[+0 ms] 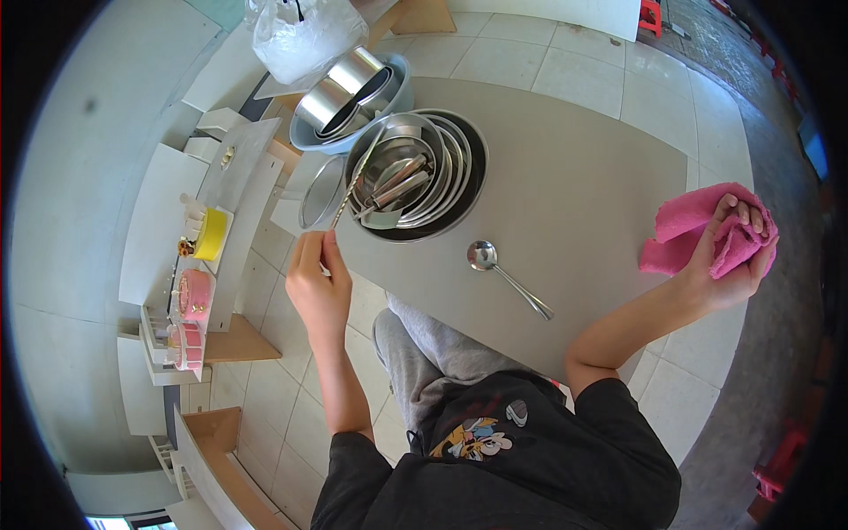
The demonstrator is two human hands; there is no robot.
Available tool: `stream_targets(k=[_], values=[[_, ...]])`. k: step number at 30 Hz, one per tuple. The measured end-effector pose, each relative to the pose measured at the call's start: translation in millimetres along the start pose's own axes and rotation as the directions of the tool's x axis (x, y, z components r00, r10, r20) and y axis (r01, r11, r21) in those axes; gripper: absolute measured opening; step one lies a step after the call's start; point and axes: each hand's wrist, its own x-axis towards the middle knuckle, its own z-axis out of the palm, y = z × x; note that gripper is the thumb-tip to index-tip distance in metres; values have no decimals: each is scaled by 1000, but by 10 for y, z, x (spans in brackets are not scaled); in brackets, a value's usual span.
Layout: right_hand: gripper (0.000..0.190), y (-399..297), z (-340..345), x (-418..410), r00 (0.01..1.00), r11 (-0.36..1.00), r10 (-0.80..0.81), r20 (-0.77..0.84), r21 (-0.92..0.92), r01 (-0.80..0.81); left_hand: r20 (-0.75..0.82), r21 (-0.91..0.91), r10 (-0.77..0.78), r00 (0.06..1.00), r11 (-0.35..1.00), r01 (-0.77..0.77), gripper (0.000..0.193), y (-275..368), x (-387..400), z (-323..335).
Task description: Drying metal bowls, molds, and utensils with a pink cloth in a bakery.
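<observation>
My left hand (320,278) pinches the lower end of a thin, twisted metal utensil (358,175) between thumb and fingertips; the utensil slants over a large metal bowl. In this bowl (482,179) are nested smaller steel bowls (457,175) and several metal utensils with shiny handles (404,182). A round fine-mesh strainer (322,192) is at the bowl's left side. A metal spoon (509,278) lies alone on the grey table (570,179), bowl end toward the nested bowls. At the table's right edge, my right hand (735,258) grips a bunched pink cloth (682,222).
A light-blue basin (401,79) holding round metal pans (344,86) touches the large bowl's upper left. Behind it is a clear plastic bag (308,43). A shelf at left carries a yellow cake (211,234) and pink cakes (193,295). Red stools (650,16) stand beyond the tiled floor.
</observation>
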Motion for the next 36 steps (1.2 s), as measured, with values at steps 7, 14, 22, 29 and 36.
stream_targets(k=[7,14,22,29,36], values=[[20,-4,-13,2,1000,1000,-6,-4,22,7,-8,-22,-7,1000,1000,7,13,-118,-114,-46],[20,-15,-29,5,1000,998,15,9,54,-15,143,-50,-14,990,999,22,13,-91,-259,22],[20,-34,-34,9,996,999,-35,-82,1,35,141,-84,-108,984,989,120,12,-185,-409,-105],[20,-20,-42,8,999,999,2,-50,34,-1,45,-128,-95,994,987,100,6,-96,-256,-169],[21,10,-27,10,1000,999,20,-6,34,-19,-231,-303,112,967,936,-180,8,220,429,104]])
